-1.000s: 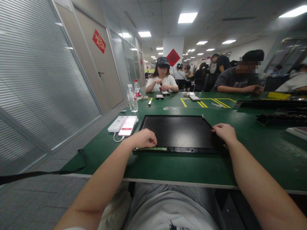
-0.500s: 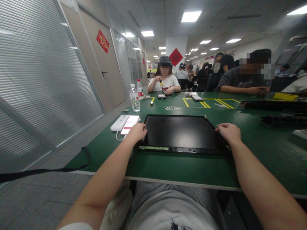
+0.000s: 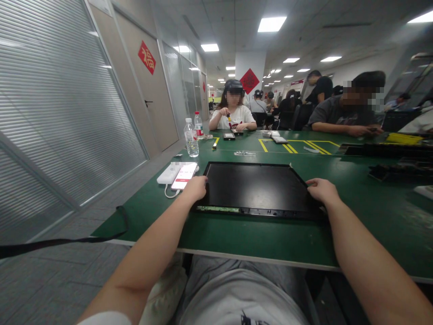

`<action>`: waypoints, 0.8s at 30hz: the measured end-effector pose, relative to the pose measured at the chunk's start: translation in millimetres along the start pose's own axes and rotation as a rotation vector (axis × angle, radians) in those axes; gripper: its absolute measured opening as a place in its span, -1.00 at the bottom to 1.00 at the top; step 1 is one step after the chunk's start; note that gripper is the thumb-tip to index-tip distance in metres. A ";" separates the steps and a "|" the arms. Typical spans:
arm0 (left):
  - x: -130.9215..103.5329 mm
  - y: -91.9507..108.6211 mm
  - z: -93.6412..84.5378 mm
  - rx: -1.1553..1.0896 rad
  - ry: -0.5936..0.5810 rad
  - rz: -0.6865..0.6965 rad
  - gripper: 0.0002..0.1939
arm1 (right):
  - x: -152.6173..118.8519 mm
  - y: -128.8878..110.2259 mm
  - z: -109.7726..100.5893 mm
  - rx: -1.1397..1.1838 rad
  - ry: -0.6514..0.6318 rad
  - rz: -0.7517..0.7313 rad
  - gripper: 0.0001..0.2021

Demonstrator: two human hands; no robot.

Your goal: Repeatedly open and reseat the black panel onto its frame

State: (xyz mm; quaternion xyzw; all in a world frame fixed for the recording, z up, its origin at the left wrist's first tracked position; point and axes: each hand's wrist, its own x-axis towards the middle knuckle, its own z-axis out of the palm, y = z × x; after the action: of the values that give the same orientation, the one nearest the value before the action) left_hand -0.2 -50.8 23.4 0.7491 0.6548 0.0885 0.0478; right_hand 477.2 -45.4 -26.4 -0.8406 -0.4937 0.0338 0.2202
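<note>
A black flat display panel (image 3: pixel 253 185) lies face up on the green table in front of me. Along its near edge runs a green circuit strip (image 3: pixel 218 209), bare at the left half. My left hand (image 3: pixel 196 188) grips the panel's left edge, fingers curled over the side. At the opposite edge, my right hand (image 3: pixel 323 189) is closed on the frame with thumb and fingers pinched together. The undersides of both grips are hidden.
Left of the panel lie a lit phone (image 3: pixel 184 176) and a white power bank (image 3: pixel 165 174) with a cable. Two bottles stand behind, the nearer a clear bottle (image 3: pixel 191 139). Dark parts (image 3: pixel 389 171) lie at right. A black strap (image 3: pixel 122 221) crosses the left corner. Co-workers sit across.
Both hands stay on the panel's side edges, with the fingers shifting only slightly. The whole view has moved a little. The co-worker at right has changed hand position slightly.
</note>
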 end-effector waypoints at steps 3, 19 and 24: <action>3.6 -2.2 2.5 -0.025 0.018 -0.014 -0.53 | -1.4 -0.1 -3.3 -0.022 -0.006 0.027 -0.60; 9.4 9.3 6.3 0.099 0.016 -0.035 -0.67 | -9.9 -0.8 -12.7 -0.131 -0.009 0.079 -0.51; 15.5 -1.0 1.6 -0.142 0.097 -0.080 -0.77 | -9.2 -1.7 -12.6 -0.142 0.011 0.067 -0.53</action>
State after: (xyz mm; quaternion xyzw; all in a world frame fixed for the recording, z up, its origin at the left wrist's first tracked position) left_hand 1.2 -35.3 22.7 0.7119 0.6778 0.1690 0.0724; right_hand 474.5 -56.7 -15.9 -0.8702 -0.4655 0.0015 0.1613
